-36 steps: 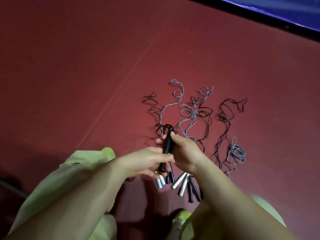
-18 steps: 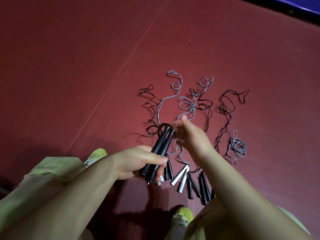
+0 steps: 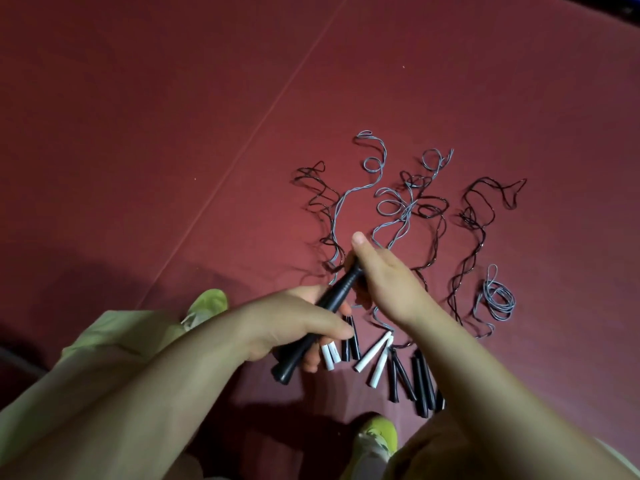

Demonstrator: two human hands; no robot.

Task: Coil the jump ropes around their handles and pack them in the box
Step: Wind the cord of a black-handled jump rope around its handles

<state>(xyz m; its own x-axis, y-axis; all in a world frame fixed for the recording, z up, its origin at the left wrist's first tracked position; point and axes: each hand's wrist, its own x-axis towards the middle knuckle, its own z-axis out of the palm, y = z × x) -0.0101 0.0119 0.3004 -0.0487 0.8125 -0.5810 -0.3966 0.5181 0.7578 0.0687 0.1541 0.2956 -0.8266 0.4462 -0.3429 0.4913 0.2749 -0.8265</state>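
The job looks barely begun: several jump ropes [image 3: 408,209] sprawl uncoiled on the red floor [image 3: 173,133], their handles [image 3: 398,368] fanned near the person's feet, and no box is visible. The left hand [image 3: 294,327] grips a black handle pair [image 3: 322,313], fingers curled round the middle. The right hand [image 3: 388,282] pinches at their top end, thumb extended; its cord is hidden.

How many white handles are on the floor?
4. Two white handles lie close together, partly hidden under the left hand; two more lie just to their right, splayed apart. The hands may hide others.
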